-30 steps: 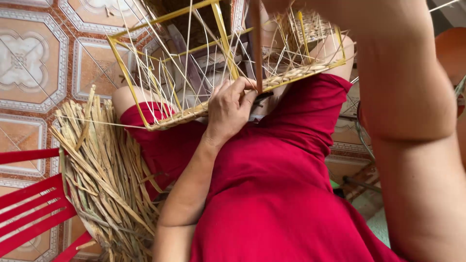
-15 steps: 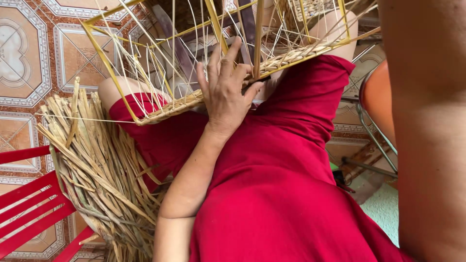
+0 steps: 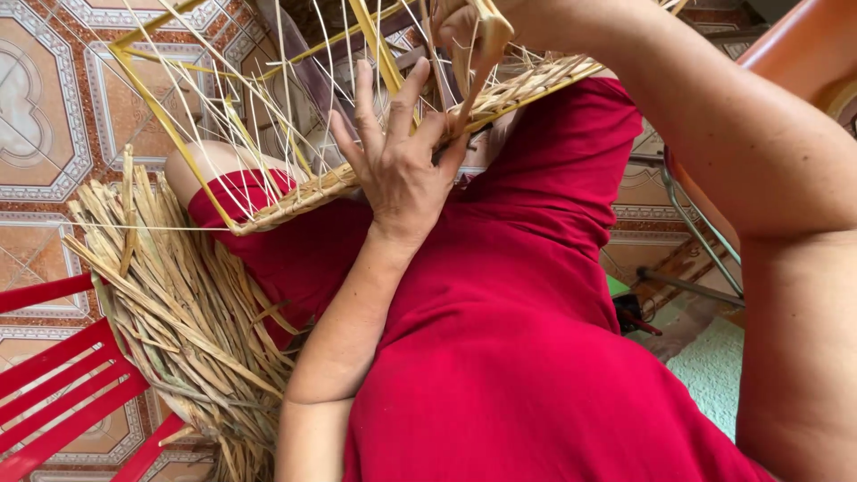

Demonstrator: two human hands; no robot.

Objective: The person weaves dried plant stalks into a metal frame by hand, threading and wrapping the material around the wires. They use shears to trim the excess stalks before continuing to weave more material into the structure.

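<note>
Since the earlier frame, left hand (image 3: 402, 174) has slid up the half-woven basket of pale straw on a yellow wire frame (image 3: 268, 116), resting on the red-clothed lap; fingers spread against its upright strands. Right hand (image 3: 469, 31) pinches one flat straw strip (image 3: 473, 76) at the rim. Basket: judged light, springy, brittle; hold by frame or woven base, not loose strands.

We see a big pile of dry straw (image 3: 178, 303) on the patterned tile floor (image 3: 45, 134). A red slatted chair (image 3: 62, 393) stands beside it. Our red dress (image 3: 500, 339) covers our lap.
</note>
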